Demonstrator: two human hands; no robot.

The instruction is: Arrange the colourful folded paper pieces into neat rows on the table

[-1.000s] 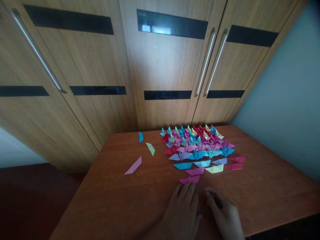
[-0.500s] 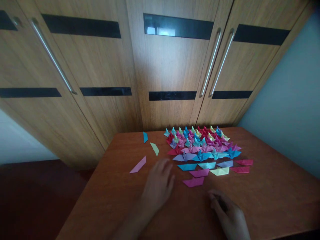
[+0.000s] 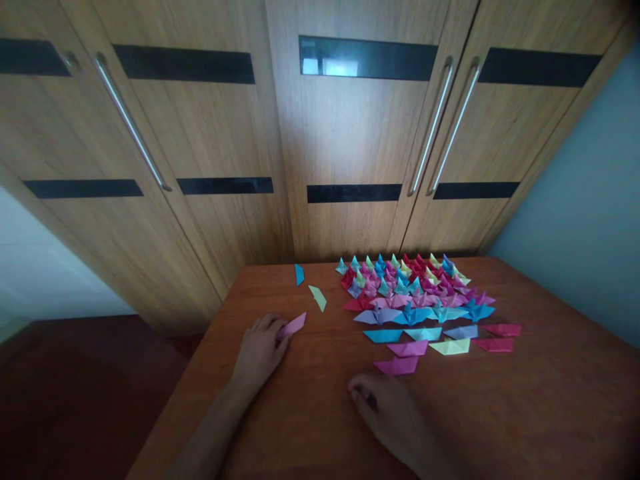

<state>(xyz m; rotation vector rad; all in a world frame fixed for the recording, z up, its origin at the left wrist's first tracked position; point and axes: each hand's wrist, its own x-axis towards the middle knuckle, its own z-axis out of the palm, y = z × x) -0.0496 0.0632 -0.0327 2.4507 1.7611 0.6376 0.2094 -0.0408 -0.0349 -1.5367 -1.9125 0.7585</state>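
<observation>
My left hand (image 3: 261, 345) has its thumb and fingers closed on the near end of a pink folded paper strip (image 3: 295, 325), at the left of the table. Just beyond that lie a pale yellow-green folded strip (image 3: 318, 298) and a blue one (image 3: 299, 274). My right hand (image 3: 383, 402) rests near the front middle, its fingers curled in, with nothing visible in them. A little past its knuckles are two magenta folded strips, the closer one (image 3: 397, 366) almost touching the hand in view.
Rows of folded paper cranes (image 3: 410, 287) stand at the back right of the wooden table (image 3: 310, 427). Before them lie several folded strips, including a light green one (image 3: 451, 347) and a red one (image 3: 495, 345). Wooden cupboard doors (image 3: 350, 133) rise behind the table.
My left hand has moved left from the middle of the table and taken hold of the pink strip. My right hand has moved left, closer to the magenta strips. The view has shifted slightly.
</observation>
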